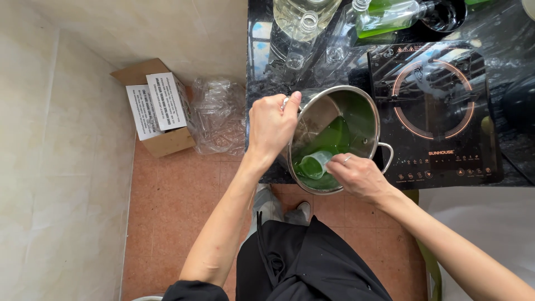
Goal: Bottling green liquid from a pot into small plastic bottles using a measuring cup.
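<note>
Steel gleams where your left hand (273,125) clenches the near handle of the pot (356,106), tipping it at the edge of the black counter (262,67). Green liquid (337,139) pools toward the lowered side. Your right hand (359,177) grasps a small clear plastic cup (315,164), dipped inside the pot at the liquid. Just beside the pot lies an induction cooktop (440,111). Clear bottles (304,33) stand behind. On the tiled floor sits a cardboard box (153,108) beside a clear plastic bag (220,114).
</note>
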